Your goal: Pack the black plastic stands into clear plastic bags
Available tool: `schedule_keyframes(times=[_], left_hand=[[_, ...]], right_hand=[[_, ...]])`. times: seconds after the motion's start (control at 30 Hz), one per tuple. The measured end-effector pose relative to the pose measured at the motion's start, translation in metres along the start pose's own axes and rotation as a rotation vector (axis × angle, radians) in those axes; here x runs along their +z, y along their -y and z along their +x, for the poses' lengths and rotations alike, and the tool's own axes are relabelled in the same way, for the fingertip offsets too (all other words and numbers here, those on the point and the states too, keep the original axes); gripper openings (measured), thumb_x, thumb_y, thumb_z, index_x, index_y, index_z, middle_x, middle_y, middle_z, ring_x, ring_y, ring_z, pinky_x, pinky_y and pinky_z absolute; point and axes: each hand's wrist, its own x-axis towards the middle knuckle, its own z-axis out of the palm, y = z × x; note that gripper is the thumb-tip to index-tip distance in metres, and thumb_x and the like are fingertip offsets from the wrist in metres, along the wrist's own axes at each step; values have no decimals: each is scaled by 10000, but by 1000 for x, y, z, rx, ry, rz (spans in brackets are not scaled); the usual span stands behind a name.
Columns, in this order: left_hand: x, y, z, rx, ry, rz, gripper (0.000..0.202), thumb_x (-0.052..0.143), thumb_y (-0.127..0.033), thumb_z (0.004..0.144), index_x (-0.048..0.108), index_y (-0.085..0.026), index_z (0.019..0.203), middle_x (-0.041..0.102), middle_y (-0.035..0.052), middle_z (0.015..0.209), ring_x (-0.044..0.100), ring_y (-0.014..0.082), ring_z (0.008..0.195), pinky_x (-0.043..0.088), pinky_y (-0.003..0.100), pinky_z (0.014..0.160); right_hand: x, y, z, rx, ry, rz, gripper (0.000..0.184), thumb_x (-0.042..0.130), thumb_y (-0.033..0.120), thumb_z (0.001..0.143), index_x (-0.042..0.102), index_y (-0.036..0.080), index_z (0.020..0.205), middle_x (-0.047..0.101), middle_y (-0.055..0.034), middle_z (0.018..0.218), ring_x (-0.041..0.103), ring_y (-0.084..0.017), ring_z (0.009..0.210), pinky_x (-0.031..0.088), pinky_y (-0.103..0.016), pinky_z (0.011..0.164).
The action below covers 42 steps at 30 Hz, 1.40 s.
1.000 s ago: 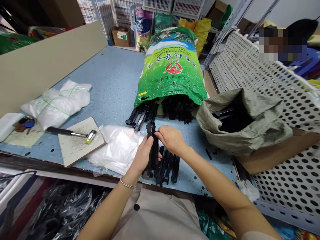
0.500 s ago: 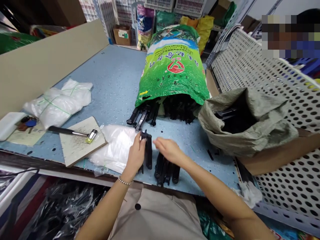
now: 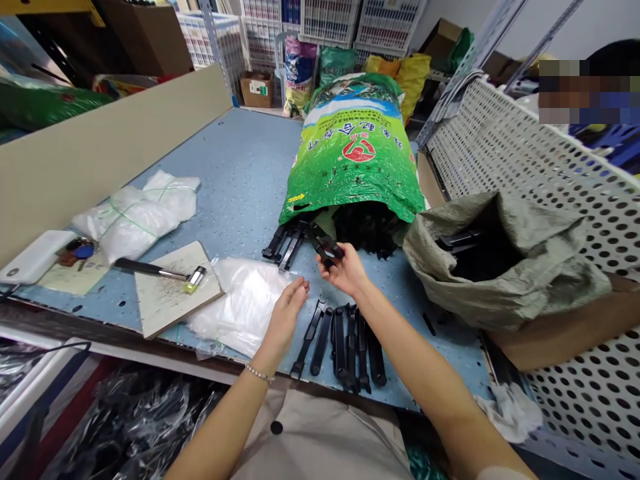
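Observation:
My right hand [image 3: 347,272] is closed around a couple of long black bar-shaped parts [image 3: 324,241] in front of the mouth of a green printed sack [image 3: 360,170]. More black parts [image 3: 285,245] spill from the sack onto the table. My left hand [image 3: 289,308] is open and empty, fingers stretched out, beside a stack of clear plastic bags [image 3: 240,303]. Between my forearms, near the front edge, several black bars [image 3: 340,343] lie roughly side by side, pointing toward me. What exactly these bars are, I cannot make out.
A hammer [image 3: 145,268] rests on a board [image 3: 170,300] at left, with tied plastic bags [image 3: 135,210] behind. To the right, a grey woven sack [image 3: 540,267] holding black parts stands against a perforated white panel [image 3: 590,180]. A person is partly visible beyond it.
My left hand has let go of a black bar, now lying at the row's left end. My right hand has moved forward to the sack's mouth and taken hold of black parts there.

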Motion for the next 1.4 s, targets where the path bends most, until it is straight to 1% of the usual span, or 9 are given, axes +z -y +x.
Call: schedule_keyframes(times=[0.1,0.17,0.4,0.63,0.87,1.0,1.1,1.2,1.4], left_hand=[[13,-21,8,-172,111,-366,537,566,-614,813,558,-194,1149,670,96,1070,637,243,1053,530,382,889],[21,-34,7,-189,134,-392,494,622,-582,787,561,-194,1087,683,62,943,679,225,912,569,339,753],[26,-59,-23,-202,168,31,537,629,-564,788,489,-208,1165,627,-32,628,611,145,465,501,247,449],[13,-53,-13,-120,0,177,494,577,-565,820,528,-191,1139,593,-40,573,586,145,459,463,232,433],[-4,-51,-1,-172,30,202,505,548,-588,819,509,-199,1139,666,18,779,600,155,503,488,274,492],[-22,-49,-6,-49,-19,636,474,530,-556,835,547,-209,1157,663,52,754,653,257,651,497,361,647],[-29,-35,-14,-32,-51,957,483,561,-479,828,561,-185,1212,629,59,638,664,344,722,464,438,755],[-19,-8,-23,-41,-49,963,531,562,-435,838,513,-159,1290,646,83,648,675,363,778,448,462,820],[3,19,-25,167,39,1020,447,462,-431,905,558,-156,1243,598,220,1171,600,378,1069,438,492,914]], right_hand=[[1,-29,-51,29,344,328,472,194,454,942,564,162,952,671,-80,759,642,-178,657,542,-320,630],[1,-41,-78,33,416,300,440,290,506,938,570,168,911,660,-67,722,642,-187,645,535,-341,638],[-17,-5,-73,-667,-197,-858,436,338,541,965,563,171,1015,638,-119,982,586,-241,904,440,-345,758],[2,-3,-61,-559,-38,-984,500,192,475,1021,555,201,812,611,-22,692,551,-159,633,326,-262,575],[16,-53,-98,-1104,136,-1103,498,285,509,997,569,175,762,622,-57,705,534,-165,641,330,-286,611],[4,-47,-70,-849,193,-1075,485,250,498,1005,571,203,794,620,-32,702,551,-157,643,351,-272,628],[-12,-24,-19,-467,-110,-1077,402,277,476,1002,574,212,1062,648,-94,991,613,-212,833,403,-297,685],[-22,-1,35,-196,-390,-1000,474,461,428,946,433,157,1335,484,-223,1316,587,-331,1056,441,-395,802],[-43,21,70,-113,-436,-672,510,593,178,809,455,61,1286,453,-279,1309,545,-363,1152,443,-420,894]])
